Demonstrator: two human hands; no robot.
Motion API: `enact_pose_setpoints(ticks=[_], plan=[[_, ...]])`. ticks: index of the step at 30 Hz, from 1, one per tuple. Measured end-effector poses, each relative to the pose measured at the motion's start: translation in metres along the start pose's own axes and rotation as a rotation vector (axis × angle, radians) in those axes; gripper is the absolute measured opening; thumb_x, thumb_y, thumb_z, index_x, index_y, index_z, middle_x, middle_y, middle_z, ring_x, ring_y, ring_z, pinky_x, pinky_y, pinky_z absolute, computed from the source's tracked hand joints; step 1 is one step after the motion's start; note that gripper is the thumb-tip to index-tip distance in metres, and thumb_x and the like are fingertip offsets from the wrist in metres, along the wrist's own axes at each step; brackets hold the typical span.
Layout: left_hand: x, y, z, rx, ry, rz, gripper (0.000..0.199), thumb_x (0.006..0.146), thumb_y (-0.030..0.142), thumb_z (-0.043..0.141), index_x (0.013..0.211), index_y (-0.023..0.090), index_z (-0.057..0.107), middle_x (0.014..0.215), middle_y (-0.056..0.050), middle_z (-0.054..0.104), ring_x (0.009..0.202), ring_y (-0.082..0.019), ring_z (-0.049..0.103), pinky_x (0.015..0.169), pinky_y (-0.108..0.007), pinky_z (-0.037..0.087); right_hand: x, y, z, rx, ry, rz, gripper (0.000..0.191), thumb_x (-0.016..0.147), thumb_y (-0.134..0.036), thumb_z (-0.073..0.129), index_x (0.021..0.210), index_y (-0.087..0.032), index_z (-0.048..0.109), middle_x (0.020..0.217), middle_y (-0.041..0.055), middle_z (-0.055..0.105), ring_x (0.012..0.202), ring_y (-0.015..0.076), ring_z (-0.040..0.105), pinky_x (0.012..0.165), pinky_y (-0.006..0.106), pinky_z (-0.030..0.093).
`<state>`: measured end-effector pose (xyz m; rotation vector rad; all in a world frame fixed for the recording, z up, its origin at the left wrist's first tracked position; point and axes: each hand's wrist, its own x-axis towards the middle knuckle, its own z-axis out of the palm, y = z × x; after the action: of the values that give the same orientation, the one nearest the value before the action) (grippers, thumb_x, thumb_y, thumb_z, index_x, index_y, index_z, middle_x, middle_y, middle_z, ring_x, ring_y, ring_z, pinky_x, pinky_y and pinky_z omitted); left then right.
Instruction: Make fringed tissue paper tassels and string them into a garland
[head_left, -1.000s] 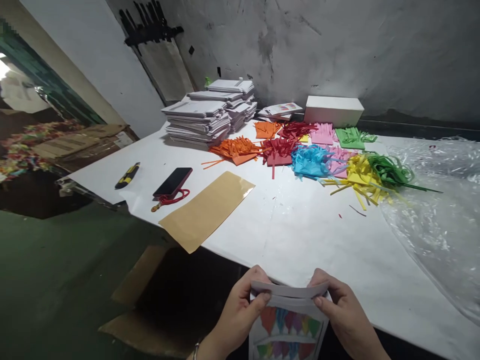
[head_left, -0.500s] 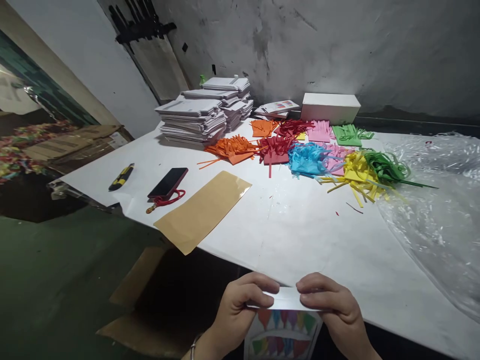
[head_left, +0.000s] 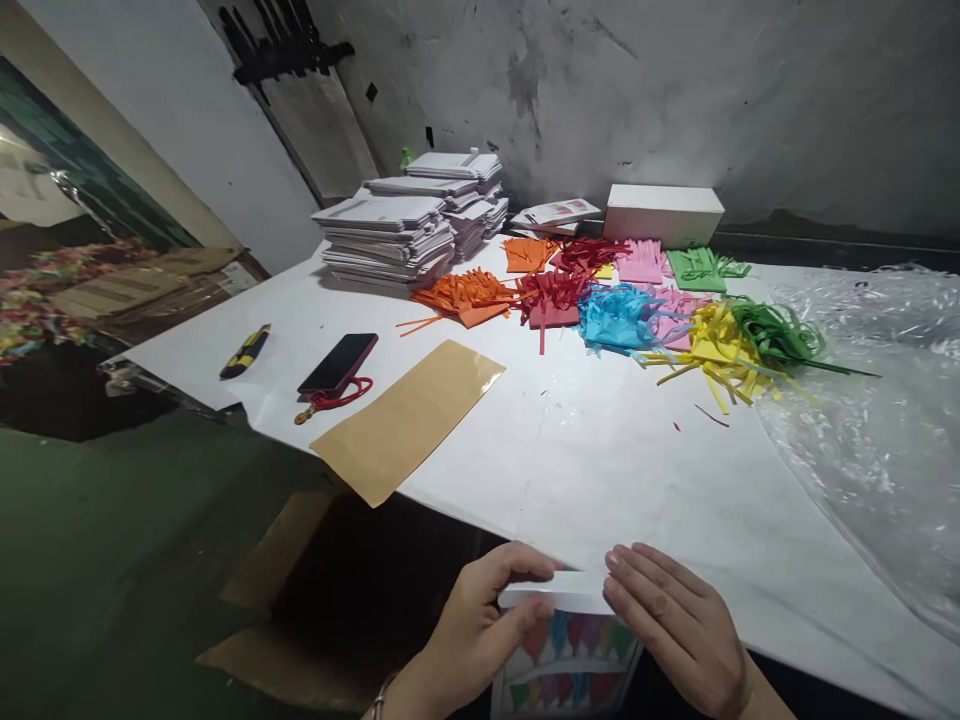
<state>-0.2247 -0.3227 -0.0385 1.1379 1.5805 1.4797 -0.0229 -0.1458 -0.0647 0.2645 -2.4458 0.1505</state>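
Observation:
A thin white box (head_left: 577, 591) is held at the table's front edge. Its narrow white side faces up, and its front below is printed with rows of coloured tassel or pennant shapes. My left hand (head_left: 480, 620) grips the box's left end, with thumb in front and fingers behind. Against the right end lies my right hand (head_left: 679, 625), its fingers straight and side by side; the thumb is hidden. The box's lower part runs out of the picture.
Behind are fringed paper bundles, including blue (head_left: 619, 318) and yellow (head_left: 720, 340), white stacks (head_left: 386, 245) and a white box (head_left: 664, 213). Plastic film (head_left: 885, 430) covers the right. Left are brown paper (head_left: 409, 420), a phone (head_left: 339, 364), a cutter (head_left: 246, 352); below, an open carton (head_left: 277, 550).
My right hand has gone from pinching the box's right end to lying flat-fingered against it. My left thumb has shifted on the left end. The box has barely moved.

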Motion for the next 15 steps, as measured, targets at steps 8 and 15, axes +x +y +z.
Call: enact_pose_setpoints(ticks=[8, 15], plan=[[-0.003, -0.006, 0.002, -0.03, 0.068, 0.067, 0.011, 0.092, 0.024, 0.066, 0.101, 0.023, 0.072, 0.1, -0.005, 0.074, 0.093, -0.019, 0.072, 0.079, -0.025, 0.057, 0.017, -0.004, 0.006, 0.349, 0.14, 0.265, 0.031, 0.094, -0.014, 0.062, 0.124, -0.014, 0.066, 0.113, 0.0141, 0.072, 0.103, 0.0226, 0.067, 0.09, 0.04, 0.059], [-0.006, -0.013, 0.004, -0.039, 0.01, 0.105, 0.014, 0.094, 0.021, 0.063, 0.105, 0.022, 0.071, 0.104, -0.008, 0.072, 0.097, -0.021, 0.07, 0.083, -0.029, 0.057, 0.03, -0.007, -0.006, 0.641, 0.108, 0.6, 0.022, 0.091, -0.012, 0.06, 0.102, -0.029, 0.069, 0.09, 0.0014, 0.068, 0.088, 0.0166, 0.069, 0.093, 0.037, 0.056]])
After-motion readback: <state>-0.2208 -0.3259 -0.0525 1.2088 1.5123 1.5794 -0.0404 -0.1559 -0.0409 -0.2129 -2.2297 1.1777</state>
